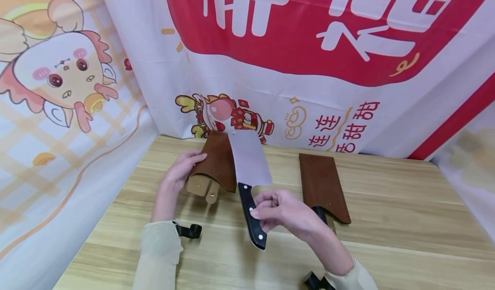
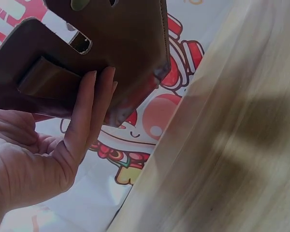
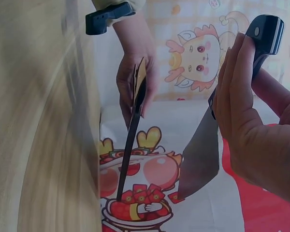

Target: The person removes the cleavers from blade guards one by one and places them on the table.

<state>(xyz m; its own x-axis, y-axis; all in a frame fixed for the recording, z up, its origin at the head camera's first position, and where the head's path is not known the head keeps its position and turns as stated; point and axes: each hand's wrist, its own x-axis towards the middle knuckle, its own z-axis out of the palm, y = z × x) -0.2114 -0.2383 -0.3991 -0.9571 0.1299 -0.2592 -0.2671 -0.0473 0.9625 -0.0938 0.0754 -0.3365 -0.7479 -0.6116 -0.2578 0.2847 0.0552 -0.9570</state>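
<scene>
A cleaver with a broad steel blade and a black riveted handle is held up by my right hand, thumb and fingers pinching the handle. Its blade points away from me, bare, just right of a brown leather sheath. That sheath is gripped along its left edge by my left hand, with thumb on top and fingers underneath, as the left wrist view shows. An unfastened tan strap with a snap hangs at the sheath's near end. In the right wrist view, sheath and blade are apart, both above the table.
Right of my hands, a second brown sheath lies on the wooden table, a black handle showing at its near end, partly behind my right forearm. Printed cloth hangs along the table's back and left.
</scene>
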